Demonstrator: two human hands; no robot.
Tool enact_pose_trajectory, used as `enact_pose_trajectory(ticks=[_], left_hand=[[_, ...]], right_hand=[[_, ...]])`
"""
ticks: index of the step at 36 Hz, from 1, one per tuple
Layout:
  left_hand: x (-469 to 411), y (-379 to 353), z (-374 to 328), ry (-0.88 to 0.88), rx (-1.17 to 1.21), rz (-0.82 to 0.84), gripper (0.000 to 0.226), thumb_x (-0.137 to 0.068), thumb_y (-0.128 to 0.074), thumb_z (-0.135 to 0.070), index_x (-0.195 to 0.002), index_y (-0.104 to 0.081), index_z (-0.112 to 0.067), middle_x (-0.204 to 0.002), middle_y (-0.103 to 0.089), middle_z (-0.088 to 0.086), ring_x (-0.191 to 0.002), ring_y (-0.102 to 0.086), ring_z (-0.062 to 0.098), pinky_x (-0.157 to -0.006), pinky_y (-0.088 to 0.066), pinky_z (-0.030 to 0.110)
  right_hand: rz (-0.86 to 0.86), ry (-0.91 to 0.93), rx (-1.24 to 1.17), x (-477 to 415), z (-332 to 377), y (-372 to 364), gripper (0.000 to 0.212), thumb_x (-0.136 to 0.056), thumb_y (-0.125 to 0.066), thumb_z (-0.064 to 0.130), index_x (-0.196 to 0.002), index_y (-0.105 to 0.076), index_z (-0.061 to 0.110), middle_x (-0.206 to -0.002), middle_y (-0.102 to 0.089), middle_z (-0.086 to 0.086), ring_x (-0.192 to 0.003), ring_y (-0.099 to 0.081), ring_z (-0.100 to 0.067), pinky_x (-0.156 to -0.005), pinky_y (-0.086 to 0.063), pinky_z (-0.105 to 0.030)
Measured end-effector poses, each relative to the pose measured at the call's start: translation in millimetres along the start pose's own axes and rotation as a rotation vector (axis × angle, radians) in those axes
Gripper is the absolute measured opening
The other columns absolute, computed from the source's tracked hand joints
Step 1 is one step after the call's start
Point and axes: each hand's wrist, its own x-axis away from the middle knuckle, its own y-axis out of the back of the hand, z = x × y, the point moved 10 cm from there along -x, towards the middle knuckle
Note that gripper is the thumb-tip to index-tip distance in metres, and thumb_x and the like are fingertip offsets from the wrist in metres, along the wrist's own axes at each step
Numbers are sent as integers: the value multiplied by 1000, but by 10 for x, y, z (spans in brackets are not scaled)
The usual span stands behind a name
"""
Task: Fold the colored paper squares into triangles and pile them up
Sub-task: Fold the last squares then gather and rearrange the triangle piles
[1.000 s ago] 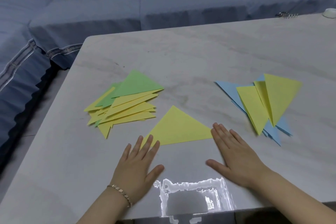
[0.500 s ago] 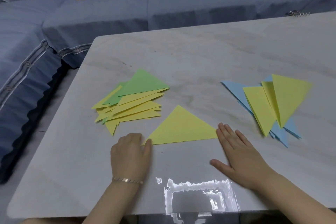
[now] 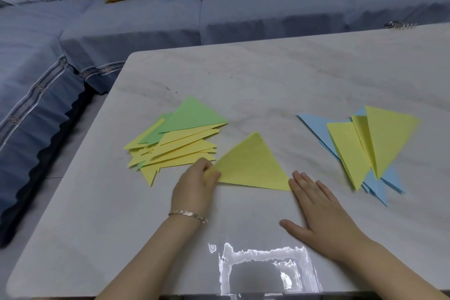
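Note:
A folded yellow triangle (image 3: 253,165) sits near the middle of the marble table (image 3: 267,85). My left hand (image 3: 194,187) pinches its left corner and lifts that corner slightly. My right hand (image 3: 319,212) lies flat on the table with straight fingers, its fingertips at the triangle's right corner. To the left lies a pile of folded yellow and green triangles (image 3: 177,141), with a green one on top. At the right lies another pile of yellow and blue triangles (image 3: 367,148).
A blue-grey sofa (image 3: 219,14) with cushions wraps round the table's far and left sides. A small metal object (image 3: 399,25) lies at the far right table edge. A bright reflection (image 3: 263,268) shows on the near table edge.
My left hand went from flat on the table to curled, and now pinches the yellow triangle's left corner, raising it. The right hand stayed flat.

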Motion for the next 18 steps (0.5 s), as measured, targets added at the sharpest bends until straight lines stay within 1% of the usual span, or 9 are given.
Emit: enact_pose_trajectory(ticks=[3, 4, 6, 7, 9, 11, 13, 15, 18], left_hand=[[-228, 353, 0, -30, 27, -115, 13, -84, -62, -22, -79, -52, -16, -73, -55, 1, -71, -48, 23, -59, -29, 31], [-348, 470, 28, -27, 53, -139, 13, -83, -64, -20, -79, -53, -14, -74, -54, 2, -72, -46, 23, -59, -26, 30], [-615, 674, 147, 6, 58, -160, 12, -82, -66, -15, -82, -57, -8, -76, -53, 5, -73, -45, 21, -59, -23, 26], [-738, 758, 240, 40, 27, -160, 13, -81, -67, -15, -86, -60, -5, -80, -55, 7, -75, -46, 21, -61, -24, 24], [-935, 881, 467, 125, -40, -137, 23, -81, -68, -17, -99, -60, -5, -94, -60, 12, -83, -50, 24, -69, -32, 26], [-1047, 944, 660, 199, -169, -121, 40, -80, -69, -21, -116, -55, -9, -112, -59, 15, -98, -53, 30, -83, -39, 34], [-1100, 947, 704, 198, -424, -129, 54, -80, -68, -23, -128, -47, -12, -128, -49, 17, -116, -45, 35, -95, -35, 41], [-1114, 837, 566, 72, -531, -151, 52, -83, -62, -17, -132, -44, -10, -139, -39, 15, -125, -39, 33, -100, -32, 41], [-1017, 398, 310, -146, -512, -48, 41, -92, -48, -16, -133, -45, -10, -149, -30, 10, -131, -38, 29, -101, -35, 40]], right_hand=[[50, -23, -79, -21, -5, 34, 86, -83, -23, 71, -138, -41, 8, -145, -39, -7, -133, -21, -9, -109, -5, -25], [58, -16, -106, -29, 4, 52, 92, -77, -22, 74, -144, -31, 11, -151, -26, -3, -136, -10, -3, -110, 1, -22], [59, 7, -111, -23, 29, 90, 100, -66, -9, 76, -149, -2, 21, -152, 7, 9, -133, 15, 4, -107, 15, -19], [85, 6, -110, -16, 36, 91, 100, -62, -3, 76, -148, 5, 25, -152, 15, 11, -132, 20, 4, -106, 18, -20], [108, -3, -94, -19, 42, 101, 101, -59, 1, 75, -148, 5, 27, -154, 19, 8, -137, 19, -2, -106, 19, -21], [116, -13, -84, -15, 51, 104, 102, -57, 2, 74, -148, 3, 27, -154, 19, 6, -140, 17, -7, -107, 18, -22], [121, -20, -86, -15, 59, 111, 103, -56, 3, 73, -148, 2, 27, -154, 18, 5, -141, 16, -8, -108, 16, -23], [139, -13, -99, -23, 98, 141, 104, -55, 3, 72, -148, 0, 27, -155, 17, 4, -141, 14, -10, -108, 15, -23], [138, -13, -125, -43, 129, 174, 102, -56, 2, 71, -148, -6, 27, -156, 12, 2, -142, 11, -11, -107, 13, -22]])
